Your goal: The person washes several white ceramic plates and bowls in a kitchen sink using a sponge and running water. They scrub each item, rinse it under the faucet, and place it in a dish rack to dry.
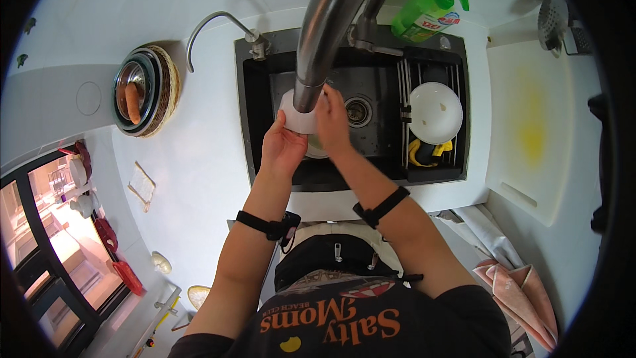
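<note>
Over the dark sink (377, 136), my left hand (286, 148) holds a white bowl (301, 124) from its near left side, thumb up along the wall. My right hand (334, 122) is on the bowl's right side with its fingers bent at the rim. The spout of a large metal faucet (318, 44) hangs straight above the bowl and hides its middle. Beneath the bowl, part of a pale dish (316, 150) shows on the sink floor. Whether water is running cannot be made out.
A rack (405, 79) on the sink's right holds a white plate (436, 109) and a yellow-black cloth or sponge (430, 153). Behind stand a green pump bottle (422, 17) and a thin curved tap (213, 17). Stacked bowls and baskets (144, 92) stand left; a cutting board (529, 84), right.
</note>
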